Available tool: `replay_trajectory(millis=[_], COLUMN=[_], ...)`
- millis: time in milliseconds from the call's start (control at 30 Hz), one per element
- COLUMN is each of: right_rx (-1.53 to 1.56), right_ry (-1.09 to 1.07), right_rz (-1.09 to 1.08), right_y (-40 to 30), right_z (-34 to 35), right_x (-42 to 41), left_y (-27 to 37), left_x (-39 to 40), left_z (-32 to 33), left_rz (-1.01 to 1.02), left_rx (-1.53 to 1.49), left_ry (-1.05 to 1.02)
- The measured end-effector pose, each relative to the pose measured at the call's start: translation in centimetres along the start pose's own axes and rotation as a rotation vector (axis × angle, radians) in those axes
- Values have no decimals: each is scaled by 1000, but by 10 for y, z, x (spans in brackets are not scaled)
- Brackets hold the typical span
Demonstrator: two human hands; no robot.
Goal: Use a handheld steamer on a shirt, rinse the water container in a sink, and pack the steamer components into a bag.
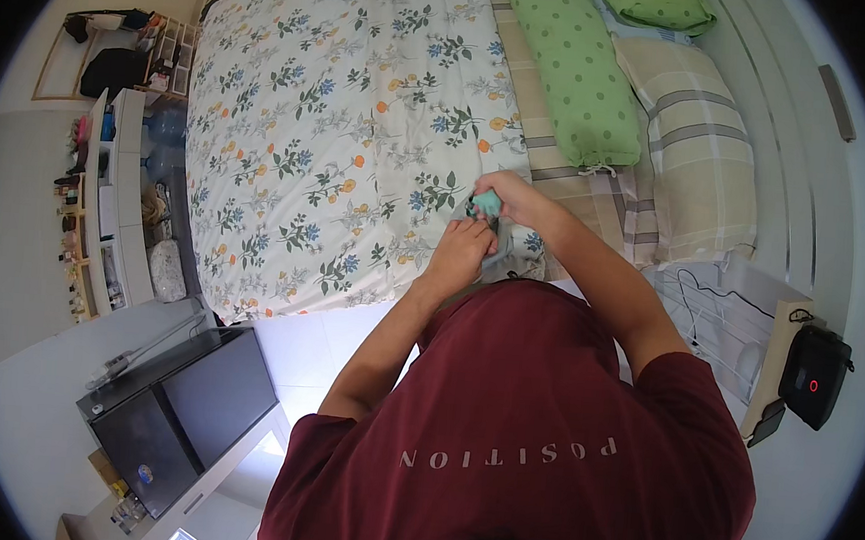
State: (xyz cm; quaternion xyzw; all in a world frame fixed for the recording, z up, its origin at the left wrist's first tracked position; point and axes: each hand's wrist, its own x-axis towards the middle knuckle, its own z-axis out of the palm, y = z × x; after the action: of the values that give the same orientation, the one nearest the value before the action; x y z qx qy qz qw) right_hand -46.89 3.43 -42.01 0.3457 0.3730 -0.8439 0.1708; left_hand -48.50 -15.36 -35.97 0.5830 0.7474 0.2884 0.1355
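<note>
My right hand [509, 194] is closed around a small mint-green object [487, 202], whose kind I cannot tell. Just below and to the left, my left hand [467, 248] has its fingers curled on a greyish, partly see-through item [500, 248], mostly hidden by the hand. A small dark part shows between the two hands, which are close together. Both are over the near edge of a bed, above a white quilt with a flower print [381, 146].
Right of the quilt lie a green dotted bolster [577, 77] and a plaid pillow [700, 153]. A white wire rack [722, 328] stands at the near right. At the lower left is a dark refrigerator [182, 403], with a white shelf unit [125, 203] beyond it.
</note>
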Motion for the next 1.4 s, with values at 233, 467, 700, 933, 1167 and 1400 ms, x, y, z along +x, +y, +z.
replay_trajectory(millis=[233,467,700,933,1167,1400], right_rx=[-152,-1214,-1135,-1253,-1276,-1344], right_ry=[159,258,104,-17,-137,-326], right_rz=[-240,-950,-601,-652,-844,-657], right_y=[53,61,18,1,32,37], right_z=[-23,7,-9,5,-18,-5], right_x=[-20,-62,-56,-20,-56,-63], left_y=[1,-5,6,14,-11,-5], left_x=[-3,1,3,4,-7,-8], left_z=[-1,-1,-1,8,-2,-2], left_rz=[-45,-26,48,86,-38,-24], left_rx=[-32,-41,-77,-152,-71,-107], left_ry=[56,52,-49,-56,82,78])
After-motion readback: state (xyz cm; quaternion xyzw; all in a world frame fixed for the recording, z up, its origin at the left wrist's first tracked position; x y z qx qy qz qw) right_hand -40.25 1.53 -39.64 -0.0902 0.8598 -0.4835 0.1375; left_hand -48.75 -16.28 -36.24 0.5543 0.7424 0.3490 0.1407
